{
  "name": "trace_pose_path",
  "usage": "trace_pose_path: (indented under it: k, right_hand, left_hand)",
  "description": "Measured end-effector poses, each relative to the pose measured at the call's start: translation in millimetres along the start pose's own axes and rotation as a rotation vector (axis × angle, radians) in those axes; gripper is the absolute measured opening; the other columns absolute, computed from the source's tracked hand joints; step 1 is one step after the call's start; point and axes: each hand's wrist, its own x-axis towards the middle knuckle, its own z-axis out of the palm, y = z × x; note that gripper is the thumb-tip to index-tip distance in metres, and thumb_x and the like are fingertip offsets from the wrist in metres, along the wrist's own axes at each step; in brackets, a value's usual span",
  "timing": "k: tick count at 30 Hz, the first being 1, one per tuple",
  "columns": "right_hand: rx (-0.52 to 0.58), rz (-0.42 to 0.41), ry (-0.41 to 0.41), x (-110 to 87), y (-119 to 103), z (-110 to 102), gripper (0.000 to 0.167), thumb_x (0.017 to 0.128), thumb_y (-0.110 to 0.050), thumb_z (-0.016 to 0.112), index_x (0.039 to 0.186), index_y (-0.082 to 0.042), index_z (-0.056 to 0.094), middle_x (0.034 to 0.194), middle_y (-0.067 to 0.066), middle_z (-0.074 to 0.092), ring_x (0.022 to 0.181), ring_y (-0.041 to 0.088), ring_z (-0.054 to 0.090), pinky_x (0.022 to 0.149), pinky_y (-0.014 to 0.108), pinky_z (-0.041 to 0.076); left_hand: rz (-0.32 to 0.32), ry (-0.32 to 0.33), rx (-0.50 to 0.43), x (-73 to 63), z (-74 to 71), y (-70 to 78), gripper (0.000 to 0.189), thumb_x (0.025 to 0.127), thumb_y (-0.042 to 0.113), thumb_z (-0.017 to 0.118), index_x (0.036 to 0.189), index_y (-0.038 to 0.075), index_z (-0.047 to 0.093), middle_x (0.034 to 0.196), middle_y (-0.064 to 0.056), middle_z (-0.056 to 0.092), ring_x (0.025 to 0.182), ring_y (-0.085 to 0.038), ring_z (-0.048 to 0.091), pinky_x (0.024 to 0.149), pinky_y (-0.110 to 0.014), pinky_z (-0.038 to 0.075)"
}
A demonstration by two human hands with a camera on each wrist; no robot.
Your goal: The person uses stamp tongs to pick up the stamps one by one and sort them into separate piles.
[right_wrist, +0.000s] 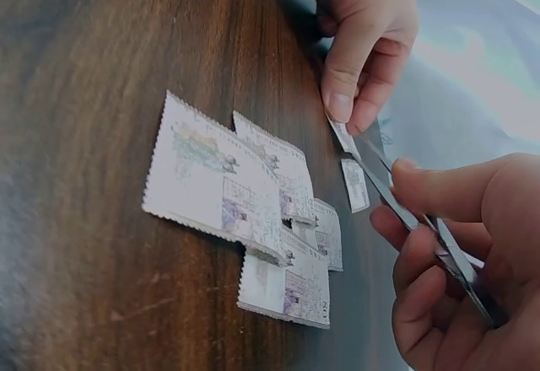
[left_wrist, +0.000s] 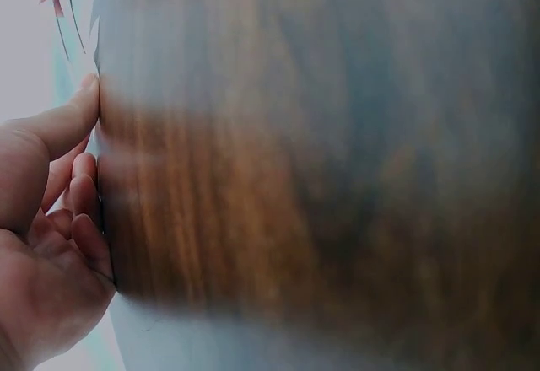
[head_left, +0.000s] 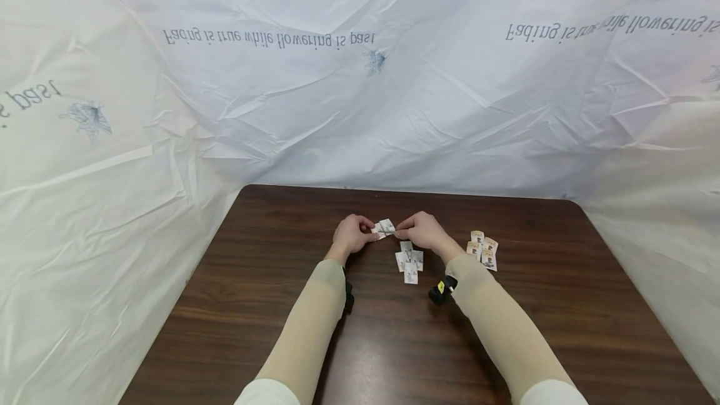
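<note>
My left hand (head_left: 351,234) pinches the edge of a small white stamp (right_wrist: 342,135) between thumb and forefinger. Metal tweezers (right_wrist: 451,257) are gripped in my right hand (right_wrist: 472,244), their tips reaching towards that stamp. Whether the tips clasp the paper I cannot tell. Another white stamp (right_wrist: 356,187) lies just beyond the tweezers, between the two hands. Nearer the body, in front of the right hand, is an overlapping group of white stamps (right_wrist: 215,177) with toothed edges and faint purple and green prints. The left wrist view shows the left hand (left_wrist: 51,194) low at the tabletop.
Several stamps with yellowish-orange prints (head_left: 488,260) lie beside the right forearm. Everything rests on a dark brown wooden table (head_left: 253,305). A pale printed sheet (head_left: 315,105) hangs behind the table's far edge and along its sides. Each wrist carries a black camera (head_left: 439,294).
</note>
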Motion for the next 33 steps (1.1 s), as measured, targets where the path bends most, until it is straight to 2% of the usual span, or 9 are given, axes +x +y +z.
trace_pose_path:
  k: [5,10,15,26,33]
  right_hand:
    - [-0.114,-0.019,0.019,9.4,0.4,-0.2,0.024,0.103,-0.023,0.074,0.120,-0.009,0.083,0.121,0.009,0.078,0.116,0.033,0.070,0.093,0.049,0.057]
    - [-0.171,0.000,0.030,14.4,0.5,-1.2,0.023,0.101,-0.023,0.075,0.120,-0.013,0.083,0.123,0.006,0.078,0.119,0.032,0.069,0.095,0.049,0.057]
    - [-0.189,0.015,0.043,14.2,-3.2,-1.6,0.022,0.101,-0.023,0.076,0.119,-0.014,0.084,0.121,0.005,0.078,0.118,0.031,0.070,0.094,0.049,0.057]
    - [-0.180,0.042,0.050,9.5,-9.6,-0.2,0.022,0.100,-0.020,0.077,0.118,-0.013,0.084,0.120,0.006,0.078,0.115,0.030,0.071,0.091,0.048,0.058]
    - [-0.157,0.047,0.054,8.7,-9.4,1.3,0.022,0.100,-0.020,0.077,0.119,-0.012,0.084,0.120,0.007,0.078,0.113,0.030,0.071,0.088,0.047,0.059]
  left_hand:
    - [0.015,0.001,-0.020,-3.8,-2.0,1.0,0.022,0.093,0.029,0.087,0.109,0.017,0.081,0.105,-0.002,0.063,0.095,-0.021,0.058,0.090,-0.040,0.047]
    - [-0.002,-0.022,-0.037,0.8,-0.3,-1.6,0.020,0.093,0.028,0.087,0.109,0.018,0.081,0.106,-0.001,0.062,0.096,-0.022,0.057,0.093,-0.041,0.047]
    - [-0.013,-0.032,-0.046,2.2,-0.5,-1.1,0.019,0.094,0.027,0.087,0.109,0.018,0.081,0.108,-0.001,0.062,0.098,-0.022,0.058,0.094,-0.041,0.047]
    - [0.011,-0.037,-0.050,0.5,-0.9,-2.1,0.022,0.093,0.028,0.086,0.111,0.017,0.081,0.107,-0.001,0.062,0.098,-0.021,0.058,0.094,-0.040,0.048]
    - [0.032,-0.039,-0.084,-4.8,-6.8,1.6,0.020,0.094,0.023,0.085,0.111,0.013,0.081,0.108,-0.005,0.064,0.099,-0.024,0.059,0.095,-0.042,0.049]
